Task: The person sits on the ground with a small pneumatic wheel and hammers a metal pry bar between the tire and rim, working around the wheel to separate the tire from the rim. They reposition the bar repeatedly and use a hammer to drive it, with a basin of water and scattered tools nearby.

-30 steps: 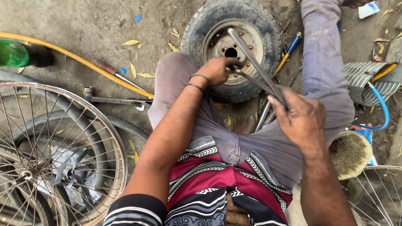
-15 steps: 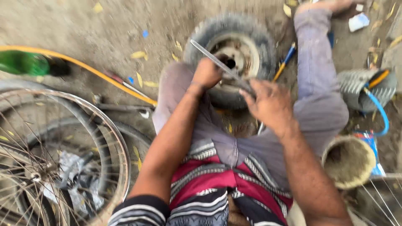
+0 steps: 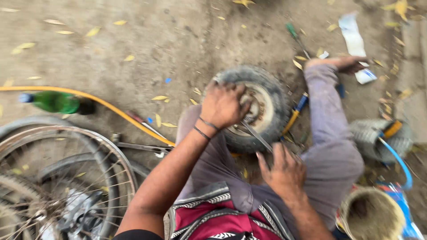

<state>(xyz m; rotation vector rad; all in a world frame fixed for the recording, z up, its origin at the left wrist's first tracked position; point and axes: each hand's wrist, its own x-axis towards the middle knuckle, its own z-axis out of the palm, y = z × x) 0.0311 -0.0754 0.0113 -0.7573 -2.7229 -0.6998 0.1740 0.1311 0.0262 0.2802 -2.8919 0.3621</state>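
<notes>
Left hand [image 3: 222, 104] has shifted onto the small tyre [image 3: 271, 89], fingers spread; right hand [image 3: 284, 171] grips the metal lever [image 3: 255, 135].

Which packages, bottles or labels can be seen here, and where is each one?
Green bottle: lies on its side on the ground at far left, beside the yellow hose; green body, blue cap, dark end.
Flat packet: lies on the ground at upper right, near the person's foot; long, white with some blue.
</notes>
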